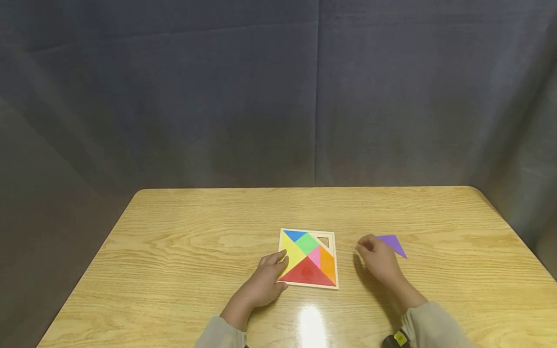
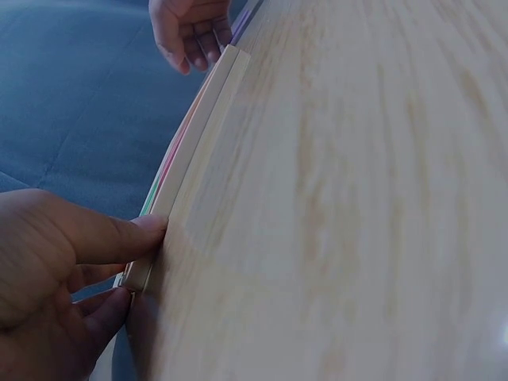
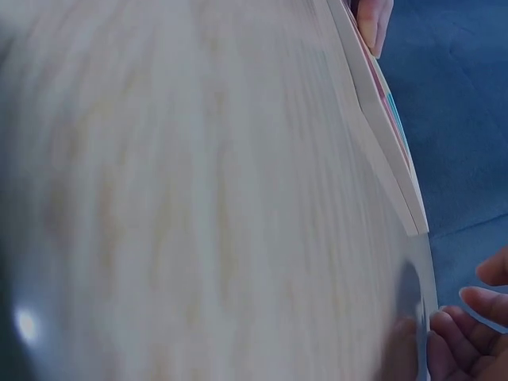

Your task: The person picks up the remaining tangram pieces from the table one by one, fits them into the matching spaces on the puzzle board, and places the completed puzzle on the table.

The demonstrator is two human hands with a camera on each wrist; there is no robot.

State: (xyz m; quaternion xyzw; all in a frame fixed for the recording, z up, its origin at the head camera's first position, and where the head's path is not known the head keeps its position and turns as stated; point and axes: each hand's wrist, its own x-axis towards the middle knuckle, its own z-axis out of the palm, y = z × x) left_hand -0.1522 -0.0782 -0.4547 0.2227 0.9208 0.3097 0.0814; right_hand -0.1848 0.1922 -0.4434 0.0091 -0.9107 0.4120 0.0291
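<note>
A tangram puzzle in a square wooden tray [image 1: 313,285] lies flat on the table. My left hand [image 1: 265,282] holds its lower left corner, thumb on the near edge and fingers at the left side; in the left wrist view the thumb [image 2: 119,240] presses the tray's side. Blue, yellow, green, pink, orange and red pieces [image 1: 308,271] fill most of it. The upper right corner shows bare wood with a triangular cutout [image 1: 324,241]. Right of the tray, my right hand [image 1: 377,257] has loosely bent fingers holding nothing visible. A purple piece [image 1: 395,245] lies beside it, partly hidden by the hand.
The wood-grain table [image 1: 187,241] extends around the tray, with rounded far corners. Dark cloth [image 1: 226,96] hangs behind and at the sides. A bright light reflection shows at the near edge. A dark band with a yellow patch [image 1: 399,337] is on the right wrist.
</note>
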